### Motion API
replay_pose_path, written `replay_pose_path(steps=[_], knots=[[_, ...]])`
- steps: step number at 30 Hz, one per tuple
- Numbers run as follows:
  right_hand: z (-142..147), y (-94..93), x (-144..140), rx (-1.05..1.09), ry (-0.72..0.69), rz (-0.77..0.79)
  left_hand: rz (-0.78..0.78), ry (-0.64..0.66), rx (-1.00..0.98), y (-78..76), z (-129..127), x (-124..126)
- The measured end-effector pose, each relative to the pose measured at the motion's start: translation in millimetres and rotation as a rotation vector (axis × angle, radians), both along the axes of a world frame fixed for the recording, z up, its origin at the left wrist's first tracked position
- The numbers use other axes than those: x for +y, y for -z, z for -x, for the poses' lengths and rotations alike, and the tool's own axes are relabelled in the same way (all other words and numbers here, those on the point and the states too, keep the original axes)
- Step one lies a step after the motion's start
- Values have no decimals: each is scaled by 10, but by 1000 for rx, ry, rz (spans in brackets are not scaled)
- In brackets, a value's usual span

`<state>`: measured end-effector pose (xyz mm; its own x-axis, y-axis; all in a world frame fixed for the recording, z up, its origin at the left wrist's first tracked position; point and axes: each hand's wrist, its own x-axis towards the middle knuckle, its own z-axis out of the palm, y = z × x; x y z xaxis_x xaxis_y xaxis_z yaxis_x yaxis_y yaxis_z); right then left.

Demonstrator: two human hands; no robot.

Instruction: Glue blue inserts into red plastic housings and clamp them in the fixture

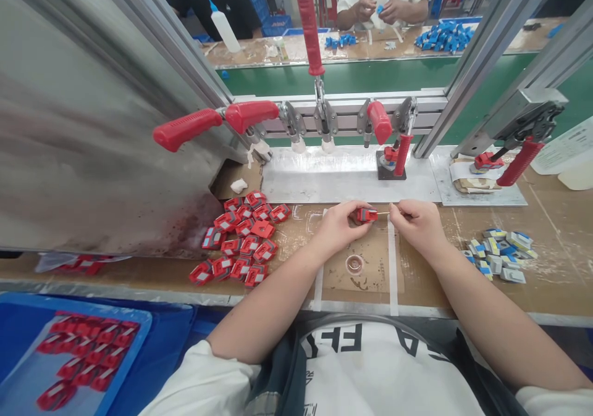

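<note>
My left hand (345, 226) is closed on a small red and grey plastic part (367, 215), held just above the bench. My right hand (417, 226) pinches a thin pale stick (383, 213), and its tip reaches to the right side of that part. Below the hands a small clear round dish (354, 265) rests on a cardboard sheet (338, 283) between strips of white tape. To the left of my left hand lies a heap of similar red parts (245, 240). Right of my right arm sits a pile of grey, blue and yellow pieces (503, 252).
Red-handled toggle clamps (380, 123) line a metal frame behind the hands; one presses a part on a black block (392, 172). Another clamp (521, 163) stands at right. A blue tray (143, 336) of red parts sits lower left. Across the bench, a co-worker's hands (380, 12) hold a blue piece.
</note>
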<state>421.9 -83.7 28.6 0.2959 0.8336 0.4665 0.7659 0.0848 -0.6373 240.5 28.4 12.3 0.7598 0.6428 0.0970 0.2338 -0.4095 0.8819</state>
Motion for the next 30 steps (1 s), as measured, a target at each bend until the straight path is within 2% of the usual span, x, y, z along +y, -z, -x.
replay_pose_path(steps=[2,6,8,11,14,18,21,23,27,30], knots=[[5,-24,-27,28,-137,-19,57,-26,2,-16,-5,2],[78,-31,-66,-1,-626,84,193,-91,-14,0,-23,39],[151,-13,-70,-96,-735,149,228,-99,-45,26,-29,64],[257,13,-66,-244,-746,173,270,-82,-95,56,-33,91],[290,8,-64,-305,-718,181,291,-74,-121,61,-41,98],[224,-44,-90,-254,-645,202,290,-58,-149,32,-50,77],[189,-93,-118,-165,-505,151,299,-47,-181,5,-42,62],[224,-119,-131,-131,-460,131,278,-56,-201,-3,-33,66],[454,-149,-176,-283,-551,289,266,-85,-252,-5,-25,85],[581,-198,-248,-440,-517,446,339,-70,-307,-19,-30,78]])
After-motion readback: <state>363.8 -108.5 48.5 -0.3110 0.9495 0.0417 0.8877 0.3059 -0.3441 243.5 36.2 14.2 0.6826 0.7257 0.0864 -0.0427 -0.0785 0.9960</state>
